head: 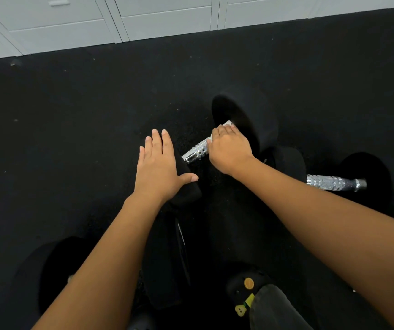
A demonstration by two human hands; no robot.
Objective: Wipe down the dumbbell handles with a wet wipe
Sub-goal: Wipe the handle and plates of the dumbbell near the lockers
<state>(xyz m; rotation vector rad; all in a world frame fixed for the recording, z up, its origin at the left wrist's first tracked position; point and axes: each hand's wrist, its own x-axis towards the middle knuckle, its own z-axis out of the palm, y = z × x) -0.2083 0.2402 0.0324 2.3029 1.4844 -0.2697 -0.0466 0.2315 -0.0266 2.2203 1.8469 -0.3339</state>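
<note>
Right hand clamps the wet wipe on the handle; left hand rests flat, fingers apart.
Risk (my read): dumbbell rolls, wipe slips off the knurling.

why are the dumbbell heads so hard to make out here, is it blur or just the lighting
Head view: mostly low contrast, black dumbbell heads merging into the black floor; the chrome handle under the right hand glints brightly; wide-angle bending curves the lockers; the left hand looks sharp.
</note>
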